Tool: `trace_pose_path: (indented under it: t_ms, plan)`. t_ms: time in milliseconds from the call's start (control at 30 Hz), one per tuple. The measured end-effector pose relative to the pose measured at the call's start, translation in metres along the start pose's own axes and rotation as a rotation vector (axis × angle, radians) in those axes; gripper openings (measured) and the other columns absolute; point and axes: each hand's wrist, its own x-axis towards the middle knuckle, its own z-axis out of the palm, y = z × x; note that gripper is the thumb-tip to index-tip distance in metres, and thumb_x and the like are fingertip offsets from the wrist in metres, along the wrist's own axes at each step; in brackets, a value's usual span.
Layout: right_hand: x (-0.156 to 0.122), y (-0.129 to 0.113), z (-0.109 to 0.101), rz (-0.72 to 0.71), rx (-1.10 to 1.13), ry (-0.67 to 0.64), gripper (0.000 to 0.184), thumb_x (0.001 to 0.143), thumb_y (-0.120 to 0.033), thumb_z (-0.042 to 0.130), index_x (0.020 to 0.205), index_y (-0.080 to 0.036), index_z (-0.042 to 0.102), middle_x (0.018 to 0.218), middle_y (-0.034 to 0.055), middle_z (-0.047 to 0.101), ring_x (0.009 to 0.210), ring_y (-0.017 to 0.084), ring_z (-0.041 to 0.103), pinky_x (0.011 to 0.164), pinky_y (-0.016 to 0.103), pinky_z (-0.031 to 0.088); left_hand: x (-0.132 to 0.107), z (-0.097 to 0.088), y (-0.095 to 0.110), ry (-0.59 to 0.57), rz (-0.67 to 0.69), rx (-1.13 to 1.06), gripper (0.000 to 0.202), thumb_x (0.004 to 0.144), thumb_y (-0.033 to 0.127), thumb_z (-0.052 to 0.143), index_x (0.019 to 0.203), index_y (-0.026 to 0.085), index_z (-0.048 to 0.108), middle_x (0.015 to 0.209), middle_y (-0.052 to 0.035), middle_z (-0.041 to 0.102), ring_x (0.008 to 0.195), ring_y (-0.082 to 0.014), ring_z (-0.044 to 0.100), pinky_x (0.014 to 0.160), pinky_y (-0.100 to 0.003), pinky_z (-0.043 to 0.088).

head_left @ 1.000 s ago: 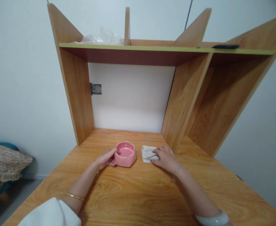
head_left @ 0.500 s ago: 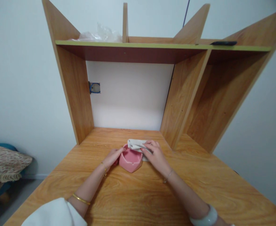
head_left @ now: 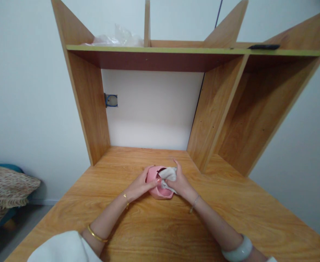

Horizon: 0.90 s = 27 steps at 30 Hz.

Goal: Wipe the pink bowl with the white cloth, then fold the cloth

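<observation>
A pink ceramic ashtray is held tilted just above the wooden desk, near its middle. My left hand grips it from the left, thumb over the rim. My right hand holds a folded white cloth and presses it into the ashtray's hollow. Both hands touch the ashtray. Part of the cloth is hidden inside the bowl.
The desk has a wooden hutch with a shelf above. On the shelf lie a clear plastic bag at left and a dark flat object at right. A patterned blanket lies at the far left, off the desk.
My right hand picked the cloth up from the desk beside the ashtray and brought it into the bowl. My left hand lifted and tilted the ashtray.
</observation>
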Motion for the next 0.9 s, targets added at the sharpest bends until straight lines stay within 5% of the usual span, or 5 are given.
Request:
trace_pose_path:
  t_ms: [200, 367, 600, 767, 900]
  plan:
    - [0.002, 0.000, -0.013, 0.028, -0.098, -0.018, 0.031, 0.064, -0.014, 0.045, 0.091, -0.016, 0.060, 0.086, 0.0054, 0.063, 0.078, 0.019, 0.058, 0.070, 0.028, 0.044, -0.004, 0.012, 0.000, -0.017, -0.022, -0.142, 0.102, 0.064, 0.043, 0.069, 0.138, 0.019, 0.003, 0.132, -0.0144, 0.037, 0.113, -0.0257, 0.044, 0.095, -0.039, 0.035]
    - [0.002, 0.003, -0.011, 0.066, -0.086, 0.103, 0.028, 0.068, -0.021, 0.045, 0.091, -0.015, 0.061, 0.088, 0.0075, 0.064, 0.082, 0.020, 0.059, 0.073, 0.030, 0.044, 0.002, 0.014, -0.009, 0.117, -0.040, -0.207, 0.085, 0.072, 0.049, 0.059, 0.136, 0.020, 0.011, 0.115, -0.0128, 0.052, 0.105, -0.0230, 0.051, 0.091, -0.040, 0.039]
    - [0.002, 0.008, -0.006, 0.032, 0.013, 0.143, 0.031, 0.068, -0.020, 0.046, 0.097, -0.016, 0.058, 0.092, 0.0066, 0.063, 0.085, 0.019, 0.059, 0.076, 0.029, 0.044, 0.000, 0.022, -0.008, 0.033, 0.084, -0.122, 0.085, 0.066, 0.042, 0.068, 0.133, 0.018, 0.020, 0.133, -0.0140, 0.034, 0.120, -0.0250, 0.036, 0.100, -0.039, 0.030]
    - [0.002, 0.007, -0.002, 0.016, -0.009, 0.135, 0.031, 0.070, -0.020, 0.045, 0.099, -0.017, 0.055, 0.093, 0.0066, 0.063, 0.086, 0.019, 0.059, 0.076, 0.029, 0.044, 0.002, 0.029, -0.014, 0.117, 0.051, -0.103, 0.095, 0.063, 0.045, 0.069, 0.134, 0.017, 0.012, 0.133, -0.0149, 0.033, 0.120, -0.0252, 0.036, 0.100, -0.038, 0.029]
    - [0.005, 0.009, 0.000, 0.003, -0.044, 0.119, 0.042, 0.071, -0.019, 0.046, 0.112, -0.018, 0.049, 0.098, 0.0070, 0.063, 0.091, 0.019, 0.058, 0.077, 0.029, 0.044, 0.006, 0.030, -0.022, 0.171, -0.029, -0.071, 0.084, 0.067, 0.047, 0.065, 0.130, 0.016, 0.019, 0.128, -0.0142, 0.040, 0.116, -0.0241, 0.041, 0.098, -0.037, 0.031]
